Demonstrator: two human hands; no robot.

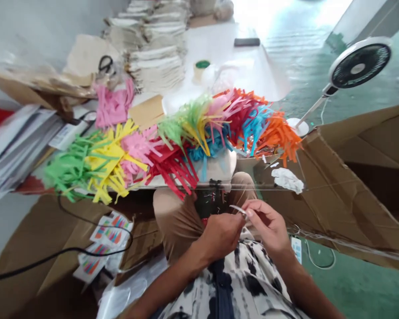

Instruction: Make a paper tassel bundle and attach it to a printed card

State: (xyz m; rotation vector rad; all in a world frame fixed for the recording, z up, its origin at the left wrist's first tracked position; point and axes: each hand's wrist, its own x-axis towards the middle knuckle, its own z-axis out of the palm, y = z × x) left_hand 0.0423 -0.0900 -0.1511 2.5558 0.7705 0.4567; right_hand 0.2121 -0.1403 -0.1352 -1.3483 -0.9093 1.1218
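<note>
Over my lap, in the head view, my left hand (222,234) is closed, its thumb and finger pinched together. My right hand (268,227) meets it there, thumb and fingertips also pinched. A narrow white strip (236,208) sticks out from between the touching fingertips; its lower end is hidden by them. Just beyond the hands, along the table's front edge, lies a row of fringed tissue-paper tassels: green (68,166), yellow (108,161), pink (138,153), red (171,166), blue (211,148) and orange (282,133) among them.
A crumpled white scrap (287,180) lies at the table's front edge. Open cardboard boxes stand at right (359,177) and lower left (46,235). A white fan (358,68) rises at right. Scissors (105,65), a tape roll (201,71) and stacked bundles (158,57) are farther back. A black cable (66,251) crosses lower left.
</note>
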